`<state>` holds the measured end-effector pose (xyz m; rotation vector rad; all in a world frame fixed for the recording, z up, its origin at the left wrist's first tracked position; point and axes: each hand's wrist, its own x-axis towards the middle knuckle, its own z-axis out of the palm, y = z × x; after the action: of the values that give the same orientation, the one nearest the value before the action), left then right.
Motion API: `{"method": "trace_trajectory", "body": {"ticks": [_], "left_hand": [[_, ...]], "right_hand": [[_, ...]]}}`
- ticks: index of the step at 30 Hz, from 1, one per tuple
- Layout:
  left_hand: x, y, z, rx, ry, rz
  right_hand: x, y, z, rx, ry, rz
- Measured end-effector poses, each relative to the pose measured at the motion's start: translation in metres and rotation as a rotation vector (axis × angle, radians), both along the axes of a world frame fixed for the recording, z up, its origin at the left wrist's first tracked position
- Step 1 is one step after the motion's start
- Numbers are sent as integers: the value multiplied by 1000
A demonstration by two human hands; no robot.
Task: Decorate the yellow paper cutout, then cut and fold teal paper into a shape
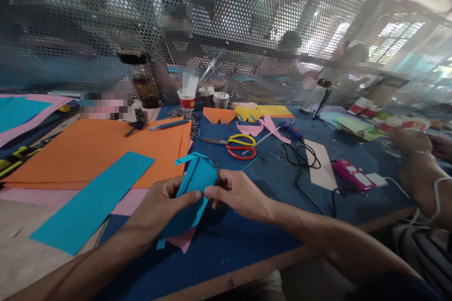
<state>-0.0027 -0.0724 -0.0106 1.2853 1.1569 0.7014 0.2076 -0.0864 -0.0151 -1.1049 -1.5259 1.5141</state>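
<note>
A blue paper piece (199,176), folded and curved, is held up over the table between both hands. My left hand (169,200) grips its left side, thumb pressed on the front. At the right edge, my right hand (236,193) pinches the same paper, thumb tips nearly meeting. Beneath it a pink paper scrap (184,240) shows. Scissors (242,146) with one yellow and one red handle lie just beyond. To the left a flat blue paper strip (93,204) rests over orange sheets (88,138).
A hot glue gun (292,130) with a black cord, a pink power strip (353,176) and a cream card (319,164) lie to the right. Paper cups (187,99) and a dark jar (144,84) stand before the perforated metal screen. Another person's arm (420,178) rests at far right.
</note>
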Motion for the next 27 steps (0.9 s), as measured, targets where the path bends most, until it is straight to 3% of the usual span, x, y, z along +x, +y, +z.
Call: {"method": "trace_trajectory", "body": {"ticks": [6, 12, 20, 27], "left_hand": [[2, 3, -2, -79, -32, 69], [-1, 7, -8, -63, -82, 179], [6, 4, -2, -165, -203, 197], [3, 6, -12, -193, -248, 109]], "right_hand": [[0, 2, 3, 30, -6, -23], [-2, 0, 2, 72, -86, -133], [-4, 2, -4, 136, -131, -155], [-2, 2, 2, 167, -147, -200]]}}
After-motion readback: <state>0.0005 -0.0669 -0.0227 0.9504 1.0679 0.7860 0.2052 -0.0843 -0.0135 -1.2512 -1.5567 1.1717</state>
